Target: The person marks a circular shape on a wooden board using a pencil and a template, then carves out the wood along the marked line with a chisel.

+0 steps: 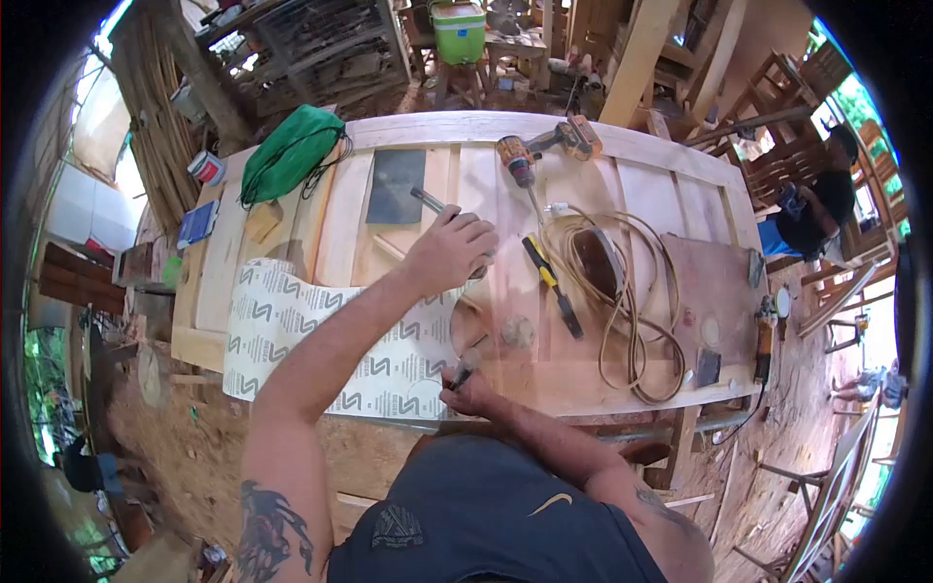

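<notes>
My left hand (452,251) is closed around a dark, bar-shaped tool (426,199). One end sticks out toward the far side of the table; its exact kind is hidden by my fingers. Lower down, close to my body, my right hand (471,394) grips a short tool with a greyish, flat-looking end (467,363), which I cannot identify. It is at the right edge of a white sheet (321,311) printed with repeated black logos. That sheet lies under my left forearm and has a curved edge beside my right hand.
A wooden panel (486,126) forms the work surface. On it lie a cordless drill (515,160), a yellow-and-black tool (552,287), a coiled cord (632,321), a dark rectangular sheet (397,185) and a green bag (290,154). An angle grinder (766,340) is at the right edge.
</notes>
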`<act>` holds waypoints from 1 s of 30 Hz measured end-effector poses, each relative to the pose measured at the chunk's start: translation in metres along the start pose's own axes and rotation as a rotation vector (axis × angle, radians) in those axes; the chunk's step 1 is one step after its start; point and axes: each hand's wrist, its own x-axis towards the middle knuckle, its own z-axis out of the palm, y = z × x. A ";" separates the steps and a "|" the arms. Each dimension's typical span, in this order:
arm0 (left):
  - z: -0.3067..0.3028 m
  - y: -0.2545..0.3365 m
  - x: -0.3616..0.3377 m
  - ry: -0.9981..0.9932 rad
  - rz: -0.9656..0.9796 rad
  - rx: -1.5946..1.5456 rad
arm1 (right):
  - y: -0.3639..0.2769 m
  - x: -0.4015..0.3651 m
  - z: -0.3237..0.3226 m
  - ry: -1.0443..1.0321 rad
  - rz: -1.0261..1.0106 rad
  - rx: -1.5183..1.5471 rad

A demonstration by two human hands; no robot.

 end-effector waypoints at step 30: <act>-0.023 -0.019 0.021 -0.285 0.058 -0.091 | -0.085 0.128 -0.094 0.996 -0.044 1.116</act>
